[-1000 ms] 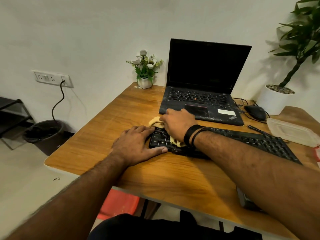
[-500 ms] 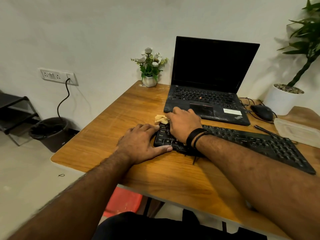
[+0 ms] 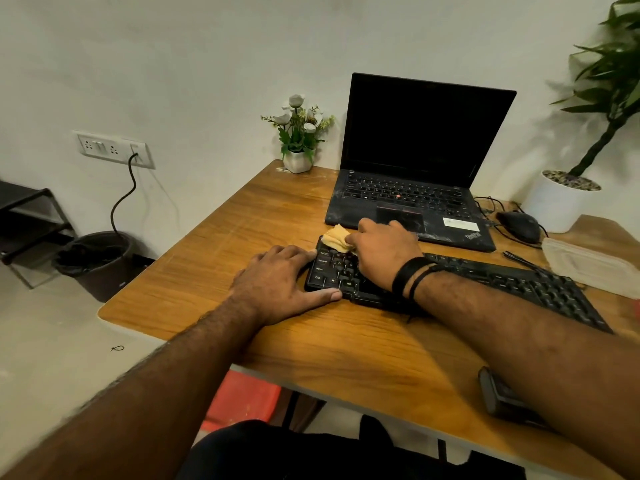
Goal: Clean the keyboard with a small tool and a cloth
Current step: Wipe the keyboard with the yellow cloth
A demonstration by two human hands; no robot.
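Clearly the right hand (image 3: 382,252) presses a crumpled yellow cloth (image 3: 336,239) onto the far left corner of the black keyboard (image 3: 519,282), fingers curled over it. Left hand (image 3: 277,284) lies flat, steadying that end. Cloth looks soft and light; bunched, it should grip well.

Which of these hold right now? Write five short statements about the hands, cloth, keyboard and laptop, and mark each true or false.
1. The right hand presses a crumpled yellow cloth onto the left end of the black desktop keyboard. True.
2. The left hand grips a small brush. False: it lies flat, steadying the keyboard's left edge, holding nothing.
3. The black laptop stands open with a dark screen. True.
4. The cloth lies on the laptop's trackpad. False: it sits on the keyboard's upper left corner.
5. The black computer mouse rests left of the laptop. False: it rests to its right.
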